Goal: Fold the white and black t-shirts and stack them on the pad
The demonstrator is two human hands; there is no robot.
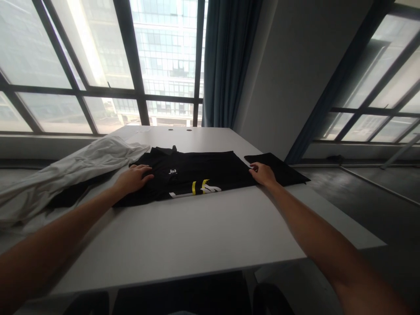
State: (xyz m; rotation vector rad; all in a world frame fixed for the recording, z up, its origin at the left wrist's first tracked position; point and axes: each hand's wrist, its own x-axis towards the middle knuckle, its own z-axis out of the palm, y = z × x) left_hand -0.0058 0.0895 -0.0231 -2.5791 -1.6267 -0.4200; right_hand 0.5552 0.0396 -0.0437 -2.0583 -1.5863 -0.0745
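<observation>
A black T-shirt (pixel 210 164) lies flattened and folded lengthwise across the white table, its collar toward the left. It carries a small white print near the collar and a yellow-and-white print along the near edge. My left hand (pixel 136 178) rests on the shirt's left part, fingers stretched over the fabric and thumb apart. At the shirt's right end, my right hand (pixel 262 173) has its thumb and fingers closed on the edge of the hem. Just beyond that hand, a folded black cloth (pixel 278 168) lies at the table's right side.
A rumpled white cloth (pixel 82 159) is heaped on the left of the table (pixel 197 236), with black fabric (pixel 78 188) partly under it. Windows and a blue curtain (pixel 226 65) stand behind. A dark chair (pixel 183 295) sits below the near edge.
</observation>
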